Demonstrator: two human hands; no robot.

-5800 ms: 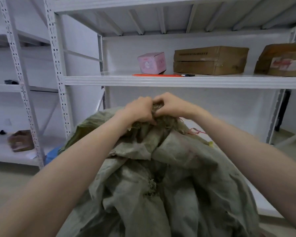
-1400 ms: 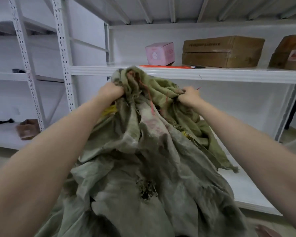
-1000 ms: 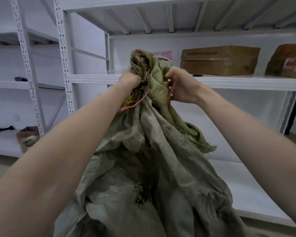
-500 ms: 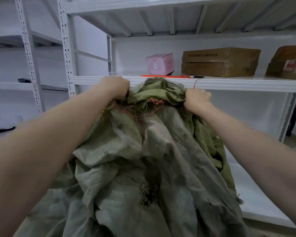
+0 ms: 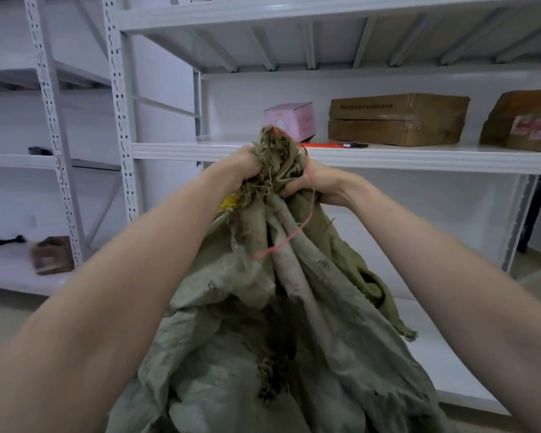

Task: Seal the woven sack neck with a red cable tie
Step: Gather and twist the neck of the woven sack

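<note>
while the neck of the woven sack (image 5: 263, 307) is being held bunched together at chest height, the left hand (image 5: 242, 167) is gripping the gathered cloth from the left, its fingers curled tight into the folds. the right hand (image 5: 320, 185) is clutching the same bundle from the right, fingers and thumb wrapping round it, so the two fists are sitting almost against each other. the frayed top of the sack is sticking up above them, with loose fibres straggling out. below the hands the faded green cloth is hanging in long pleats, worn through in several small holes. a pink thread (image 5: 294, 234) is trailing down from beside the right hand across the folds.

the red cable tie (image 5: 324, 145) is lying flat on the white shelf (image 5: 419, 159) behind the hands, just right of the sack's top and apart from both hands. a small black object (image 5: 356, 145) is lying at its right end. a pink box (image 5: 289, 120) is standing on the same shelf, partly hidden by the sack's top. a flat cardboard box (image 5: 397, 118) is sitting to its right, and a second cardboard box (image 5: 522, 120) with a red and white label is sitting at the frame's edge. on the rack to the left, a small brown box (image 5: 53, 254) is showing blurred.
</note>
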